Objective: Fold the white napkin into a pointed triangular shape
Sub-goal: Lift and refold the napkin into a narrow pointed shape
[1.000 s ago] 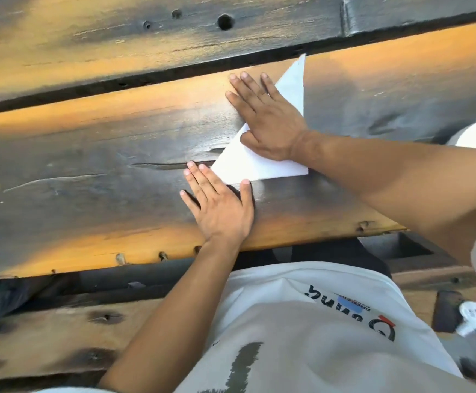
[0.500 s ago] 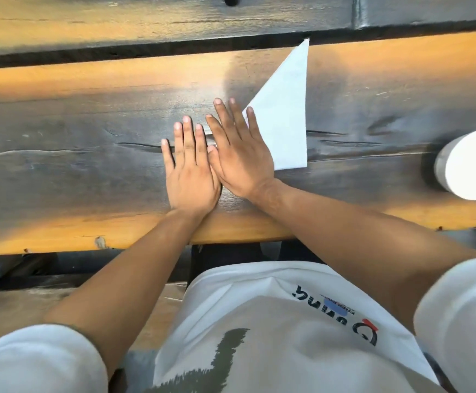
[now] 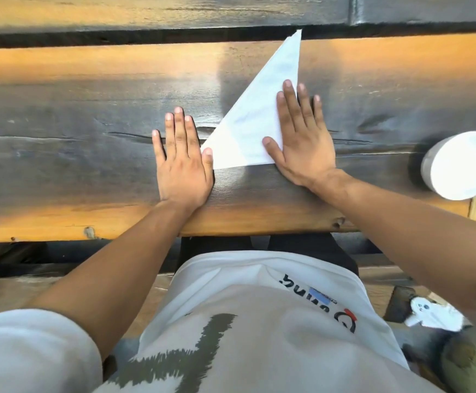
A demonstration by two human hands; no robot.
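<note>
Two hands lie flat, palms down, on a dark wooden table (image 3: 89,154). Between them rests the napkin (image 3: 259,120), folded into a long white triangle whose sharp tip points away from the person and reaches the gap between the planks. The left hand (image 3: 184,163) is spread open on bare wood at the napkin's near left corner, its thumb touching that corner. The right hand (image 3: 302,140) is open too, fingers together, pressing down on the napkin's right side and near right corner. Neither hand grips anything. A white cup (image 3: 463,165) stands well off to the right.
</note>
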